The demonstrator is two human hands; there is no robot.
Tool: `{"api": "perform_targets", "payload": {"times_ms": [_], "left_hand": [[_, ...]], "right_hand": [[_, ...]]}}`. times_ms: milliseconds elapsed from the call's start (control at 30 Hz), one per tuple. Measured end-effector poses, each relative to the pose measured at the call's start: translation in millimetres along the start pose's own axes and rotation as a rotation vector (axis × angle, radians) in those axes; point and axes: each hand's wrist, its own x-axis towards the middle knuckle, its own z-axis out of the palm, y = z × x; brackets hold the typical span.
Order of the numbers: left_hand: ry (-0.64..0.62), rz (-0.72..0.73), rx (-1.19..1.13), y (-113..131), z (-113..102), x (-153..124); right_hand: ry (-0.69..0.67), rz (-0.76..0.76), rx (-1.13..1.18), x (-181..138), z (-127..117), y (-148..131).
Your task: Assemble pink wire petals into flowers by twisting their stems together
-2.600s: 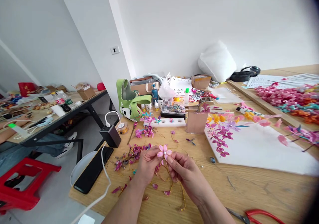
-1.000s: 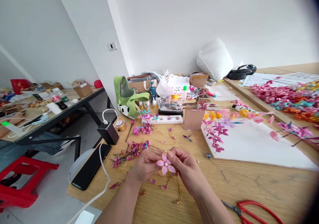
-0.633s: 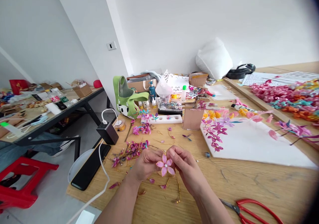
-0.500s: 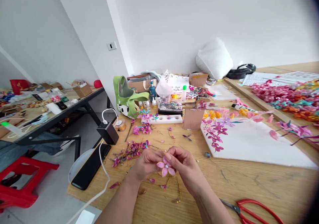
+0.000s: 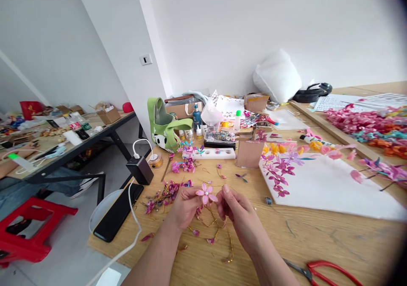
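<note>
My left hand [image 5: 183,208] pinches a pink artificial flower [image 5: 207,188] with a pearl-like centre, its face turned toward me. Just right of the flower, my right hand [image 5: 238,209] is closed, thumb against fingers; what it may hold is too small to make out. Golden wire stems [image 5: 231,245] and loose purple petals [image 5: 210,240] lie on the wooden table [image 5: 203,269] below my hands. Beyond my left hand is a heap of purple flowers and stems [image 5: 168,192].
Red-handled scissors [image 5: 327,269] lie at front right, a white board [image 5: 318,188] with flowers on its edge behind them. A black phone [image 5: 119,214], charger [image 5: 140,170] and white cable sit left. Behind stand a green bag [image 5: 162,129] and bottles [image 5: 196,117]. A person's arm shows far left.
My right hand has come off the flower and moved slightly apart from it. The flower, in my left hand, has shifted up and left. The view has shifted slightly.
</note>
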Motion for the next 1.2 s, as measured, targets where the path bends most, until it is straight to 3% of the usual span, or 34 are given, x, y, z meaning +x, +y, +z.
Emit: {"api": "perform_targets", "payload": {"times_ms": [167, 333, 467, 600, 733, 900, 1200], "left_hand": [[-0.026, -0.034, 0.012, 0, 3, 0], [0.003, -0.060, -0.004, -4, 1, -1], [0.075, -0.135, -0.196, -6, -1, 1], [0.100, -0.111, -0.401, -5, -2, 2], [0.088, -0.144, -0.436, -7, 1, 3], [0.162, -0.189, -0.418, -9, 3, 3], [0.203, -0.240, -0.411, -12, 1, 1]], "right_hand": [[-0.072, -0.003, -0.068, 0, 0, 2], [-0.038, 0.001, -0.065, 1, 2, 5], [0.021, -0.010, -0.011, 2, 2, 6], [0.122, -0.093, -0.094, 3, 0, 6], [0.028, -0.149, -0.173, 5, 4, 7], [-0.083, -0.177, -0.211, 5, 9, 14], [0.058, -0.254, -0.483, 1, 16, 15]]}}
